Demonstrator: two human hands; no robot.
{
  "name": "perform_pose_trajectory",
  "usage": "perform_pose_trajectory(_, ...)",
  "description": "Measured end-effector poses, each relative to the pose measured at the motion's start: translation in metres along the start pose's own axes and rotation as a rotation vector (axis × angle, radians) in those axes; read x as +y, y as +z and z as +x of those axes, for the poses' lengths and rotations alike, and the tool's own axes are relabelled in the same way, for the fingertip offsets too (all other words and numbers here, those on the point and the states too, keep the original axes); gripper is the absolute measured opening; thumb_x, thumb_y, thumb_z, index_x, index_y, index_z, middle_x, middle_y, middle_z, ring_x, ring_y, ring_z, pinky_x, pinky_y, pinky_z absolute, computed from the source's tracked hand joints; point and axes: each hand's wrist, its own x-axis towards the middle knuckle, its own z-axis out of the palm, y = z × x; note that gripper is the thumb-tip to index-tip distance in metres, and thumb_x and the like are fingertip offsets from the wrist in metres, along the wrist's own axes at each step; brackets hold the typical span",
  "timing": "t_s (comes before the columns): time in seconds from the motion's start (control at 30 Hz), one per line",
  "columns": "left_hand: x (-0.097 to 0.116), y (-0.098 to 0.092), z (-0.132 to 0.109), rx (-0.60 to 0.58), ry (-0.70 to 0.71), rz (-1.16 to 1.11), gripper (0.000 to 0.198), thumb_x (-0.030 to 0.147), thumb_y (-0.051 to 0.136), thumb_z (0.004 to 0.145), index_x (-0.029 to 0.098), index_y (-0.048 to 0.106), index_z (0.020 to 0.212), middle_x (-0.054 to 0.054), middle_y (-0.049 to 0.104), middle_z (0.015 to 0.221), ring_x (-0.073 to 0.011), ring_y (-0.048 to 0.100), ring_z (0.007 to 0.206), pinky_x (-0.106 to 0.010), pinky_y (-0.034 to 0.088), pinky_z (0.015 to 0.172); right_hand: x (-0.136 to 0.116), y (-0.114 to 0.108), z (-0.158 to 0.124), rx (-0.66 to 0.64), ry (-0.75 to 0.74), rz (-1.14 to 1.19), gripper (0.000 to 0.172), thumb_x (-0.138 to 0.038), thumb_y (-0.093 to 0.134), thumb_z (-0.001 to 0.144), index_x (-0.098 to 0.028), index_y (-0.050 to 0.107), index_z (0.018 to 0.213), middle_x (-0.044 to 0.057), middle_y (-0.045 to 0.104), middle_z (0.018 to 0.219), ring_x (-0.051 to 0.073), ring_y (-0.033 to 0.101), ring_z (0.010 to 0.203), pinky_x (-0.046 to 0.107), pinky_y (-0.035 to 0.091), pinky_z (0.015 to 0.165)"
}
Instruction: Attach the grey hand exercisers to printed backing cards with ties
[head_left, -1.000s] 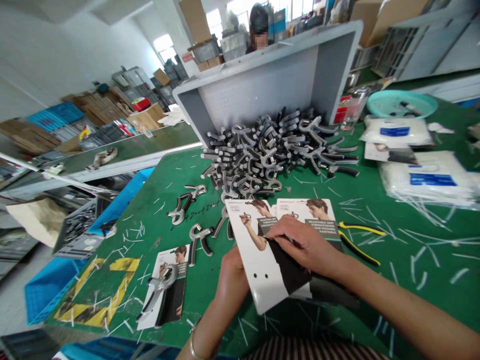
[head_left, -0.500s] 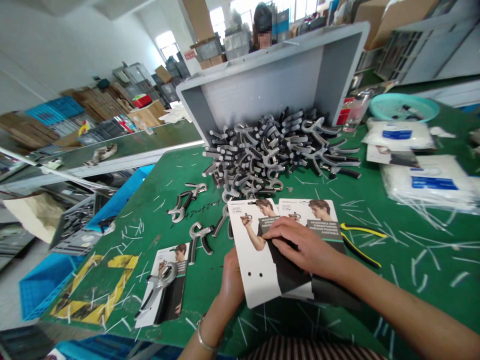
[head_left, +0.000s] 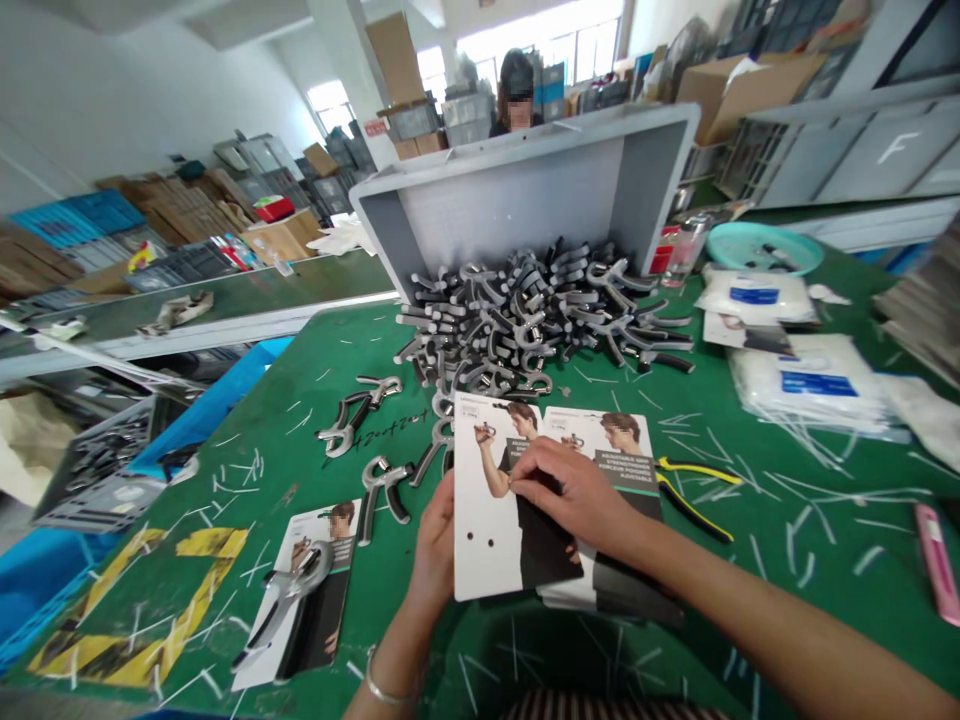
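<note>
A printed backing card (head_left: 487, 575) with two small holes stands tilted before me. My left hand (head_left: 431, 550) holds it from behind at its left edge, the fingers hidden. Across the card's front lies my right hand (head_left: 577, 495), fingertips pinched together against the printed arm; whatever is between them is too small to make out. More backing cards (head_left: 634, 440) lie beneath my right hand. To the left, a card (head_left: 330, 590) carries a hand grip strengthener (head_left: 300, 585). Loose hand grips (head_left: 384, 490) lie beyond my left hand, in front of a large heap of hand grips (head_left: 517, 320).
A grey crate (head_left: 517, 195) lies on its side behind the heap. Yellow-handled pliers (head_left: 697, 500), white bags (head_left: 810, 385), a turquoise plate (head_left: 765, 245) and a pink cutter (head_left: 936, 565) are at right. White plastic strips litter the green table (head_left: 300, 470). A person (head_left: 517, 95) is beyond the crate.
The front card has shifted slightly left, uncovering more of the cards behind. My right fingers have drawn from lying extended into a pinch on it. The view has tilted and moved right.
</note>
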Motion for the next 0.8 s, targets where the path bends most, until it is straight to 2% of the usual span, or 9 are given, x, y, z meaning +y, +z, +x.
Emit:
perform_pose_trajectory(0.1,0.013,-0.013,0.000,-0.006,-0.126,-0.186,0.060,0.059,0.045,0.093,0.013,0.055,0.130,-0.014,0.071,0.113,-0.0246,0.069,0.091,-0.032,0.053,0.074,0.000,-0.001,-0.003,-0.021,0.012,0.013,0.009,-0.021,0.058,0.096,-0.020,0.060,0.087,0.002,0.060,0.084,0.017,0.056,0.082,0.030,0.042,0.076)
perform_pose_trajectory(0.17,0.020,-0.017,0.000,-0.059,-0.222,-0.211,0.059,0.053,0.060,0.088,0.013,0.055,0.132,-0.015,0.070,0.117,-0.0255,0.069,0.095,-0.033,0.053,0.078,-0.001,-0.003,-0.005,-0.033,0.029,0.015,0.009,-0.023,0.057,0.096,-0.020,0.060,0.088,0.002,0.060,0.084,0.017,0.056,0.081,0.030,0.042,0.076)
perform_pose_trajectory(0.23,0.024,-0.015,-0.002,-0.135,-0.276,-0.186,0.057,0.036,0.074,0.081,0.016,0.056,0.131,-0.013,0.070,0.120,-0.0244,0.069,0.098,-0.032,0.052,0.084,-0.004,-0.007,-0.008,-0.031,0.044,0.029,0.009,-0.024,0.058,0.095,-0.021,0.061,0.087,0.002,0.061,0.084,0.017,0.055,0.080,0.031,0.042,0.075)
perform_pose_trajectory(0.37,0.028,0.007,-0.006,-0.185,-0.312,-0.346,0.046,0.028,0.072,0.082,0.017,0.059,0.125,-0.010,0.072,0.113,-0.0189,0.070,0.085,-0.028,0.052,0.077,-0.019,-0.029,-0.024,0.064,0.121,0.131,0.009,-0.028,0.060,0.094,-0.022,0.063,0.087,0.003,0.063,0.085,0.018,0.058,0.080,0.031,0.045,0.075)
perform_pose_trajectory(0.47,0.027,0.026,-0.005,-0.151,-0.252,-0.377,0.045,0.030,0.072,0.082,0.018,0.059,0.123,-0.009,0.072,0.109,-0.0173,0.069,0.083,-0.026,0.052,0.074,-0.015,-0.062,-0.048,0.267,0.220,0.182,0.008,-0.032,0.061,0.094,-0.025,0.065,0.094,0.003,0.064,0.085,0.018,0.059,0.076,0.030,0.047,0.070)
perform_pose_trajectory(0.57,0.017,0.038,0.000,-0.251,-0.242,-0.134,0.045,0.039,0.070,0.083,0.016,0.058,0.121,-0.003,0.071,0.081,-0.0142,0.063,0.060,-0.022,0.049,0.056,0.021,-0.101,-0.073,0.462,0.385,0.067,0.018,-0.037,0.060,0.093,-0.026,0.063,0.107,0.002,0.065,0.083,0.017,0.059,0.068,0.030,0.049,0.064)
perform_pose_trajectory(0.67,0.003,0.042,0.004,-0.347,-0.228,0.219,0.049,0.046,0.061,0.087,0.016,0.055,0.126,0.006,0.055,0.055,-0.0119,0.046,0.041,-0.020,0.033,0.040,0.081,-0.134,-0.093,0.349,0.579,-0.230,0.027,-0.043,0.054,0.092,-0.022,0.065,0.107,0.002,0.066,0.077,0.018,0.059,0.061,0.032,0.050,0.060)
perform_pose_trajectory(0.73,-0.004,0.043,0.005,-0.365,-0.164,0.372,0.052,0.047,0.059,0.089,0.016,0.054,0.130,0.007,0.051,0.052,-0.0138,0.048,0.044,-0.021,0.033,0.044,0.120,-0.151,-0.104,0.282,0.655,-0.396,0.028,-0.041,0.050,0.091,-0.020,0.066,0.101,0.003,0.068,0.076,0.020,0.062,0.062,0.033,0.052,0.060)
perform_pose_trajectory(0.8,-0.009,0.043,0.004,-0.361,-0.124,0.444,0.053,0.046,0.058,0.089,0.016,0.054,0.133,0.007,0.048,0.052,-0.0149,0.050,0.048,-0.022,0.034,0.048,0.147,-0.171,-0.114,0.288,0.690,-0.506,0.028,-0.036,0.049,0.089,-0.019,0.067,0.099,0.008,0.071,0.085,0.022,0.065,0.068,0.036,0.053,0.066)
